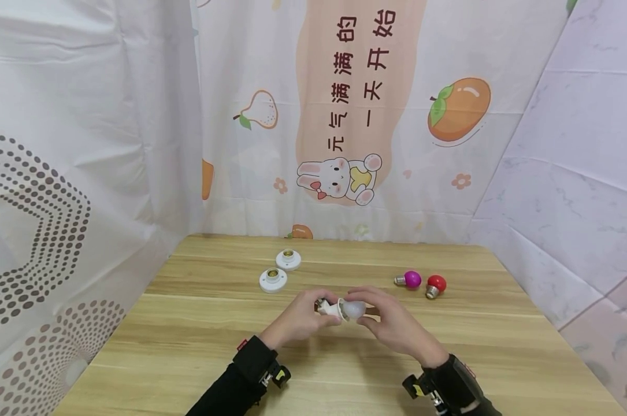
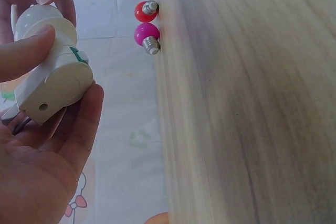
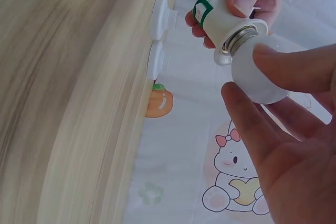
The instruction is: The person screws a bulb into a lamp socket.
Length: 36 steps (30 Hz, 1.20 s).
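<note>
My left hand [image 1: 300,319] grips a white plug-in lamp socket [image 2: 62,86], its thumb on the side and fingers underneath. Metal prongs show at the socket's back end in the left wrist view, beside a small switch with a green edge. In my right hand [image 1: 396,326] is a white light bulb [image 3: 256,77], pinched by its round globe between thumb and fingers. The bulb's metal screw base sits in the socket's mouth, with some threads still showing in the right wrist view. Both hands are above the table, close together.
Two round white lamp holders [image 1: 273,279] with brass-coloured centres sit at the back left of the wooden table [image 1: 214,346]. A purple bulb [image 1: 412,279] and a red bulb [image 1: 437,284] lie at the back right. Patterned curtains [image 1: 261,173] hang behind and beside the table.
</note>
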Motion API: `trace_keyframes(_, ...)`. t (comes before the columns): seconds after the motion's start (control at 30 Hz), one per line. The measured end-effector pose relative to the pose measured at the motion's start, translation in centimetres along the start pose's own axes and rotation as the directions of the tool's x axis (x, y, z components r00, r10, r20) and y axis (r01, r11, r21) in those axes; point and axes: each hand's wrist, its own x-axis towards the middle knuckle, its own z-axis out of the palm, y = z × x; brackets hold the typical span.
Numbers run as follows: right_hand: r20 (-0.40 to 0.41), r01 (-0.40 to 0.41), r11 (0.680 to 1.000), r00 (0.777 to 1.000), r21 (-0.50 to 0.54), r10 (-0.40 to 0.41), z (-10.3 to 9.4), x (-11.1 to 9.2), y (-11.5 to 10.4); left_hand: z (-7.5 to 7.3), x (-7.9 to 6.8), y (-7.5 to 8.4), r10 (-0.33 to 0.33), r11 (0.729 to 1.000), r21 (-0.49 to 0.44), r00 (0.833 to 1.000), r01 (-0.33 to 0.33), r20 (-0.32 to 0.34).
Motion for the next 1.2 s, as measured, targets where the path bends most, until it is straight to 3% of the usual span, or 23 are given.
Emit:
trace_keyframes(0.27, 0.001, -0.024, 1.0, 1.0, 0.016, 0.024, 0.03, -0.02, 0.05, -0.02, -0.15, 0.1, -0.018, 1.0, 0.002, 1.0, 0.018, 0.004)
trace_keyframes(0.53, 0.01, -0.103, 0.994, 0.995, 0.049, 0.102, 0.02, -0.13, -0.05, 0.08, -0.14, 0.14, -0.018, 1.0, 0.007, 1.0, 0.018, 0.005)
trace_keyframes(1.03, -0.054, -0.208, 0.978, 0.977, -0.008, 0.207, 0.3, 0.15, -0.3, 0.17, -0.05, 0.21, 0.004, 1.0, -0.004, 1.0, -0.004, 0.019)
trace_keyframes(1.2, -0.052, -0.268, 0.963, 0.962, 0.025, 0.269, 0.38, 0.27, -0.45, 0.21, -0.11, 0.31, 0.01, 1.0, -0.014, 1.0, -0.01, 0.018)
